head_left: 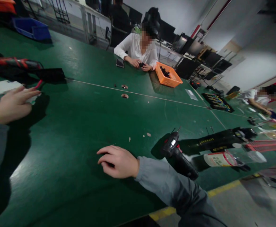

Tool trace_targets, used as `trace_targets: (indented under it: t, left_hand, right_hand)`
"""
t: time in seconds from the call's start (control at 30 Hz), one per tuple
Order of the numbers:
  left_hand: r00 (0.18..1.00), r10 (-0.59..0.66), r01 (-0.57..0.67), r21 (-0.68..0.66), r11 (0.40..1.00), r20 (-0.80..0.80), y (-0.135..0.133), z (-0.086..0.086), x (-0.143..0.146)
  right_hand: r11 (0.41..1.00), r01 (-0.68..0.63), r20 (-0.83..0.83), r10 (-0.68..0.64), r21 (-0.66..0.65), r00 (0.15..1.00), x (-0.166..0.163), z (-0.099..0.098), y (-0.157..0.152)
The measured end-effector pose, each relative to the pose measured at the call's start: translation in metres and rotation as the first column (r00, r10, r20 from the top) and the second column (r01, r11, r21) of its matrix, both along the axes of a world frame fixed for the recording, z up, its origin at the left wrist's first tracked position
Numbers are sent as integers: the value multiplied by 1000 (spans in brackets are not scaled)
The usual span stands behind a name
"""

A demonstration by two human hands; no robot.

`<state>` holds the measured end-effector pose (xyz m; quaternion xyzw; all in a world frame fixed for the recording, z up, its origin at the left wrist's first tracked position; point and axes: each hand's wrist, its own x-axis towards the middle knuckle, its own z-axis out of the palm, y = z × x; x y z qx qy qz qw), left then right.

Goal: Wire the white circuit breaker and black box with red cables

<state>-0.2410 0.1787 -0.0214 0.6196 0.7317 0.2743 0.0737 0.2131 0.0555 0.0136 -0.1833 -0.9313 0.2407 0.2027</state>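
My right hand (117, 161) rests on the green table (81, 126) near its front edge, fingers curled down onto the surface, nothing visible in them. To its right a black cordless screwdriver (175, 151) lies on the table, apart from the hand. My left hand (11, 104) reaches out at the far left, fingers stretched towards white paper (3, 86) and a red pen-like object (38, 84). Whether it touches them is unclear.
A person in a white shirt sits across the table beside an orange bin (168, 75) and a phone (119, 63). A bottle (219, 159), black case (218, 140) and red tray (267, 145) lie at right. A blue bin (31, 28) stands far left.
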Motion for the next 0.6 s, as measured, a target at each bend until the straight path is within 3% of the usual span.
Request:
trace_targets:
  t: [0.03,0.17,0.33,0.43,0.6]
  left_hand:
    - [996,-52,48,-64,997,-66,2,3,-2]
    - [974,-106,94,-69,993,-200,-4,13,9]
    - [968,-45,43,-15,999,-249,-21,19,34]
    - [967,-17,7,-40,999,-253,-27,23,43]
    - [969,58,-75,-59,995,-241,-34,27,52]
  right_hand:
    - [1000,22,-8,-22,5,1000,-1,-1,-1]
    - [994,83,-28,-81,71,996,0,-5,0]
    - [952,260,-43,-256,162,966,20,-10,26]
    - [901,401,-61,-396,167,916,40,-11,45]
    - [836,522,-91,-515,167,853,65,-14,63]
